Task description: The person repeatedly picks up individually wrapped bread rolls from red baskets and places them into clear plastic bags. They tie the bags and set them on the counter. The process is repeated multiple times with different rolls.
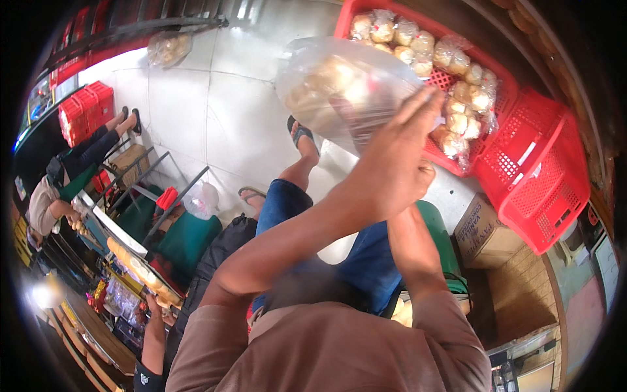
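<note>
A clear plastic bag of bread rolls [333,88] is held up in front of me, blurred by motion. My left hand [387,161] grips the gathered end of the bag, its fingers stretched toward the upper right. Crossed beneath it, my right hand [425,175] is mostly covered, so its grip on the bag is hard to make out. Just beyond the hands, a red plastic crate [460,165] contains several bread rolls [406,32] packed in clear plastic.
Red perforated baskets [534,171] and a cardboard box [485,235] stand at right. Another bread bag [169,49] lies on the tiled floor [240,103]. Red crates [85,112] stand at far left. A co-worker's arm [155,326] reaches toward a row of bread [142,274]; another person [44,206] is beyond.
</note>
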A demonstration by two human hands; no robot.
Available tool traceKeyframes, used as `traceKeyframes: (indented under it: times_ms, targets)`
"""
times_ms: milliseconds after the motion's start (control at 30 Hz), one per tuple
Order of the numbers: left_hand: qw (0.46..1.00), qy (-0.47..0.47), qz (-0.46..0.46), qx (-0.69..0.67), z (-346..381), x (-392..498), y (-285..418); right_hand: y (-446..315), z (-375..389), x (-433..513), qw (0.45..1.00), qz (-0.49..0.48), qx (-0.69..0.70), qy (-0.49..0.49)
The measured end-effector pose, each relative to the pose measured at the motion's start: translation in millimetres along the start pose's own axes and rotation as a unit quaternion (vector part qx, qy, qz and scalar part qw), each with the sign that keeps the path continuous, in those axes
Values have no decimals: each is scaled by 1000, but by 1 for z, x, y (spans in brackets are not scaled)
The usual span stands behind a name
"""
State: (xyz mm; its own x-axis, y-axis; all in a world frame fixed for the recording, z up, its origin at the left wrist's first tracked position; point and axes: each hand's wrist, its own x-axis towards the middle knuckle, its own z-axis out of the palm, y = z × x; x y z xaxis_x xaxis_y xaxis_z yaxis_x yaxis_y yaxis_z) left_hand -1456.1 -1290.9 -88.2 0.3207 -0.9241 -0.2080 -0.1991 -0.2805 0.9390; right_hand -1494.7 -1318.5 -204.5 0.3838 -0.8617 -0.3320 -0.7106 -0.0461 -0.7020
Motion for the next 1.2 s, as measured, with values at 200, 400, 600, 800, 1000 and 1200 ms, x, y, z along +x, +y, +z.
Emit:
traceKeyframes:
  times_ms: [200, 400, 600, 800, 1000, 1200]
  targets:
    - [989, 18, -49, -139, -5, -49, -5, -25, 19, 25, 904, 69, 374, -194]
    - [768, 73, -394, -500, -67, -61, 2, -20, 8, 16, 968, -63, 82, -230]
    - [874, 9, -319, -366, -123, -54, 16, 117, -96, -9, 944, 24, 285, -166]
    - [951, 18, -146, -272, -122, -53, 26, 289, -91, 28, 907, 139, -387, -86]
    - [977, -38, -166, -126, -143, -57, 31, 302, -76, 29, 902, 193, -376, -88]
    - [982, -7, -172, -77, -149, -66, 23, 183, -109, 50, 943, 112, -286, -128]
